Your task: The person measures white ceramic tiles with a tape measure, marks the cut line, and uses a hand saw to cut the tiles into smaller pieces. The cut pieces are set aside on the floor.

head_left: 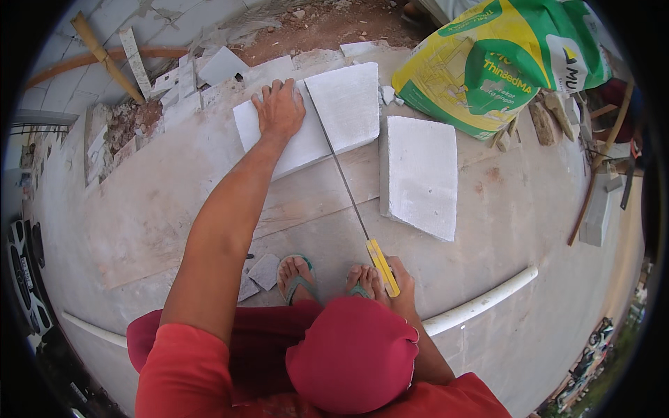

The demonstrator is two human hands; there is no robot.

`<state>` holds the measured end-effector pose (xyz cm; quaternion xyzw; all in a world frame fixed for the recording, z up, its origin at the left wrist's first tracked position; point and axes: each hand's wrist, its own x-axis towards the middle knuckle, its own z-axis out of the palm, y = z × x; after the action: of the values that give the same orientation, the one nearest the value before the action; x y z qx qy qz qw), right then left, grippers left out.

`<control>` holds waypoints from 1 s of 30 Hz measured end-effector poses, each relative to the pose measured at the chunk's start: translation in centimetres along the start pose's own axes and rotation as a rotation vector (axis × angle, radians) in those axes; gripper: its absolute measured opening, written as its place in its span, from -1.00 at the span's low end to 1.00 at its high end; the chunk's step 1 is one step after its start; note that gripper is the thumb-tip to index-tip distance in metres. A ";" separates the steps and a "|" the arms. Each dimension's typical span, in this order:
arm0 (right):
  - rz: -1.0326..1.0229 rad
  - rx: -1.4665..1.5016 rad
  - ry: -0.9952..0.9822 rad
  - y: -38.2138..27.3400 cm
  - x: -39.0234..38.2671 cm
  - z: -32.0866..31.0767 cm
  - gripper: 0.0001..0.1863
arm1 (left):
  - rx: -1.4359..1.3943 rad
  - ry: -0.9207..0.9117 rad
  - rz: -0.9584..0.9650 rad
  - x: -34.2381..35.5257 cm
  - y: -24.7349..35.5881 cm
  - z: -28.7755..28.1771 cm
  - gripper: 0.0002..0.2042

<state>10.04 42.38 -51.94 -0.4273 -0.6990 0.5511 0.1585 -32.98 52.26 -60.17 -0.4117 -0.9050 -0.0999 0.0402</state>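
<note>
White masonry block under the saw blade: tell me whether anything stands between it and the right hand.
Only the yellow-handled handsaw, held in the right hand, its blade reaching across the block. Nothing else visible intervenes; the second white block lies right of the blade.

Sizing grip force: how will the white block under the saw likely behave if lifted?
The white block is probably stiff: thick, flat-faced, no visible sag. It might part along the line where the saw crosses it. Edges may chip under firm fingers, given its chalky look and the small white fragments nearby.
</note>
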 end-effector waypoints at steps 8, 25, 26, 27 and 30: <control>-0.117 -0.017 0.082 -3.5 13.4 4.6 -0.84 | -0.027 -0.009 0.036 0.6 1.4 0.2 -0.62; -0.045 -0.010 0.010 -0.5 8.2 3.3 -0.74 | -0.022 -0.011 0.003 0.4 1.1 0.3 -0.63; -0.013 -0.006 -0.016 -0.2 4.7 1.8 -0.74 | -0.011 -0.021 -0.013 0.2 0.7 -0.1 -0.63; 0.025 -0.004 -0.038 -0.2 1.4 0.2 -0.75 | -0.002 -0.037 -0.026 0.2 0.3 -0.1 -0.63; -0.026 -0.019 0.001 0.4 -1.0 -0.9 -0.77 | 0.031 0.008 0.019 -0.1 0.2 0.1 -0.61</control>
<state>11.42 42.15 -51.78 -0.4201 -0.7097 0.5419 0.1620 -32.80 52.34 -60.25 -0.4191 -0.9023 -0.0869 0.0511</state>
